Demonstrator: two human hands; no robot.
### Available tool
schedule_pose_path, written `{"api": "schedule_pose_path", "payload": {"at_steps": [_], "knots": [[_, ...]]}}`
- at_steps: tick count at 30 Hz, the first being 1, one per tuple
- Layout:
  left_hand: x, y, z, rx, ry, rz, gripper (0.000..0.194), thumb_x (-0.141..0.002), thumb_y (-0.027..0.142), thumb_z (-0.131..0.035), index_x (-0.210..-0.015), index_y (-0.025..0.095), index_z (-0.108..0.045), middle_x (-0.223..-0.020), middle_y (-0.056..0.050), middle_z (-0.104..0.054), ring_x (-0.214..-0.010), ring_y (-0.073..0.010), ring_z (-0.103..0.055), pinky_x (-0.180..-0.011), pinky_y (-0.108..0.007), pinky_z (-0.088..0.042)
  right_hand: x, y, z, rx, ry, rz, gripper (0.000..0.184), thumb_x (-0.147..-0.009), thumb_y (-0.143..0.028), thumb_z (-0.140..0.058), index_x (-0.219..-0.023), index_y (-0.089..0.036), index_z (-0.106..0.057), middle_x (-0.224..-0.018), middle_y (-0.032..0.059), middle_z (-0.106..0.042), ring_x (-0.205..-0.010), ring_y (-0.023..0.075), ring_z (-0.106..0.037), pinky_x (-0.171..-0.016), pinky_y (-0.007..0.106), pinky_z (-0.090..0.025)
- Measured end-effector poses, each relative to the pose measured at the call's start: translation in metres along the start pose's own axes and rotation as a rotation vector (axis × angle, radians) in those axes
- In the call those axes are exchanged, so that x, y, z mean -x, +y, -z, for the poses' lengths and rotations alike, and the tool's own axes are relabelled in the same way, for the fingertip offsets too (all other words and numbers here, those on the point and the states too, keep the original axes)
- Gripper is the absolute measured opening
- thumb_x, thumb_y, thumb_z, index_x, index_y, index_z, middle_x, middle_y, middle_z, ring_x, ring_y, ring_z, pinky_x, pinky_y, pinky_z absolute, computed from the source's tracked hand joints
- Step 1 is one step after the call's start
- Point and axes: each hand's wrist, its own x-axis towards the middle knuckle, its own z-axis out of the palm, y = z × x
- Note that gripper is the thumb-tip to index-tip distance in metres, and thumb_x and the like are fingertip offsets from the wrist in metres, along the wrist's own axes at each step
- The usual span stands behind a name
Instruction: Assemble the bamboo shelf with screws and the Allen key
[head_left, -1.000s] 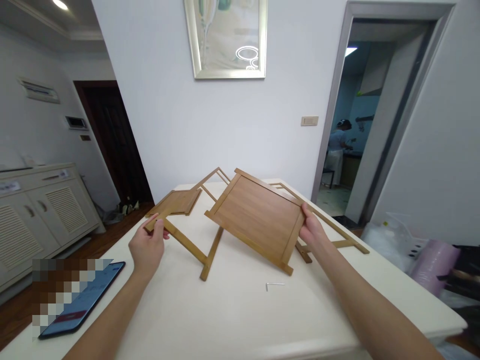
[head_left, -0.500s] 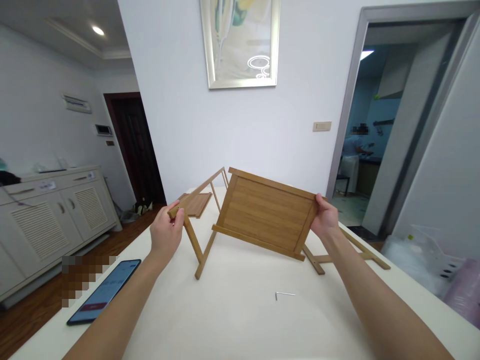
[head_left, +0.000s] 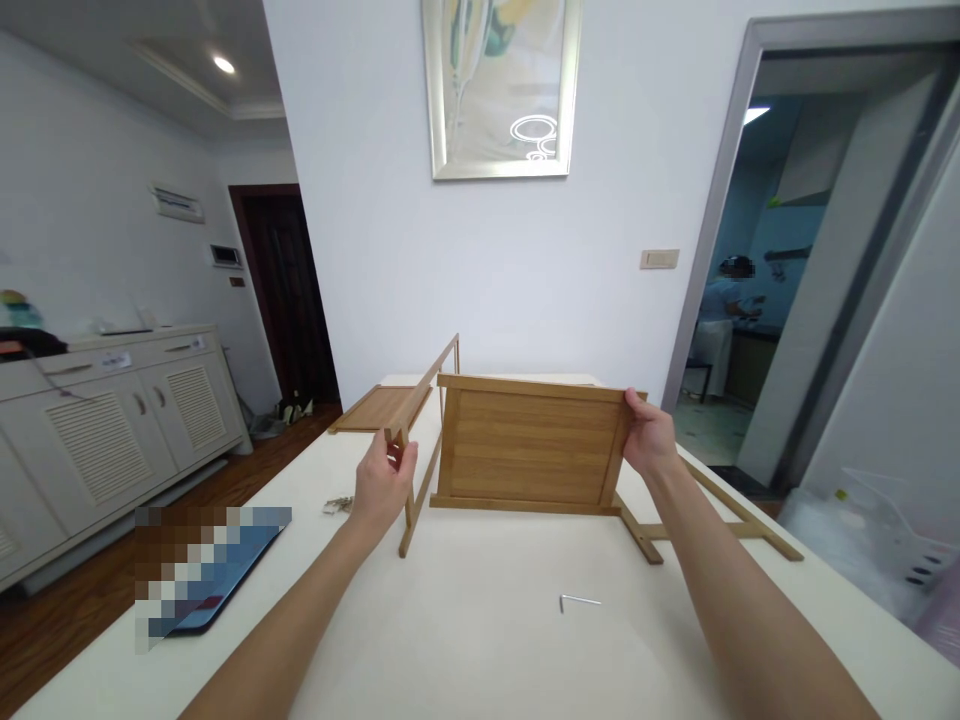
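Note:
My left hand [head_left: 384, 480] is closed around the near end of a slatted wooden side frame [head_left: 427, 392], which stands upright on the table. In my right hand [head_left: 649, 432], pinched at its upper right corner, is a framed wooden panel [head_left: 534, 445]. The panel hangs tilted above the table, its left edge close to the side frame; whether they touch I cannot tell. Behind my right forearm a second wooden frame [head_left: 739, 530] lies flat, partly hidden. An Allen key [head_left: 581, 600] rests on the white table [head_left: 465, 650] in front of the panel.
Another wooden panel [head_left: 379, 408] lies at the table's back left. Small metal hardware [head_left: 337, 505] sits left of my left hand, and a phone [head_left: 232, 570] lies near the left edge. A person [head_left: 724, 300] stands in the room beyond the doorway.
My left hand has swung the side frame's near end rightward, toward the panel. The panel has been lowered on its left and turned more level. The small hardware has come into view.

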Motion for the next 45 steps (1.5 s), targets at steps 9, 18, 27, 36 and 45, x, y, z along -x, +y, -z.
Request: {"api": "schedule_pose_path", "payload": {"at_steps": [9, 18, 27, 36, 45], "knots": [[0.02, -0.025, -0.02, 0.549, -0.293, 0.271, 0.052, -0.086, 0.063, -0.043, -0.089, 0.014, -0.06, -0.076, -0.006, -0.066, -0.072, -0.019, -0.063, -0.071, -0.033, -0.05, 0.012, 0.009, 0.0, 0.069, -0.062, 0.03, 0.025, -0.059, -0.033, -0.08, -0.072, -0.017, -0.067, -0.067, 0.0026, -0.071, -0.079, 0.0243, -0.069, -0.081, 0.037, -0.056], [0.02, -0.025, -0.03, 0.85, -0.322, 0.331, 0.051, -0.081, 0.067, -0.051, -0.093, 0.017, -0.056, -0.068, 0.001, -0.054, -0.056, -0.0096, -0.049, -0.051, -0.022, -0.041, 0.02, 0.017, -0.008, 0.14, -0.075, 0.027, 0.028, -0.057, -0.037, -0.082, -0.073, -0.019, -0.067, -0.073, 0.0018, -0.073, -0.084, 0.0247, -0.07, -0.086, 0.038, -0.056], [0.023, -0.029, -0.03, 0.787, -0.38, 0.309, 0.049, -0.081, 0.068, -0.049, -0.084, 0.019, -0.049, -0.064, 0.006, -0.043, -0.055, -0.009, -0.04, -0.049, -0.02, -0.033, 0.03, 0.018, -0.004, 0.221, -0.124, 0.037, 0.033, -0.062, -0.044, -0.08, -0.078, -0.018, -0.068, -0.082, 0.0052, -0.074, -0.095, 0.0274, -0.068, -0.091, 0.042, -0.053], [0.022, -0.028, -0.026, 0.75, -0.378, 0.292, 0.05, -0.081, 0.068, -0.05, -0.075, 0.019, -0.05, -0.061, 0.004, -0.045, -0.056, -0.011, -0.045, -0.054, -0.023, -0.037, 0.035, 0.061, 0.016, 0.435, 0.031, 0.058, 0.04, -0.067, -0.051, -0.077, -0.085, -0.016, -0.072, -0.087, 0.0056, -0.075, -0.086, 0.0253, -0.068, -0.076, 0.037, -0.057], [0.026, -0.035, -0.035, 0.783, -0.303, 0.354, 0.045, -0.079, 0.062, -0.057, -0.077, 0.017, -0.057, -0.062, 0.003, -0.053, -0.052, -0.0086, -0.041, -0.05, -0.021, -0.033, 0.009, 0.052, 0.032, 0.486, 0.326, -0.085, 0.027, -0.072, -0.04, -0.074, -0.079, -0.014, -0.069, -0.082, 0.007, -0.074, -0.078, 0.0211, -0.068, -0.073, 0.032, -0.059]]}}
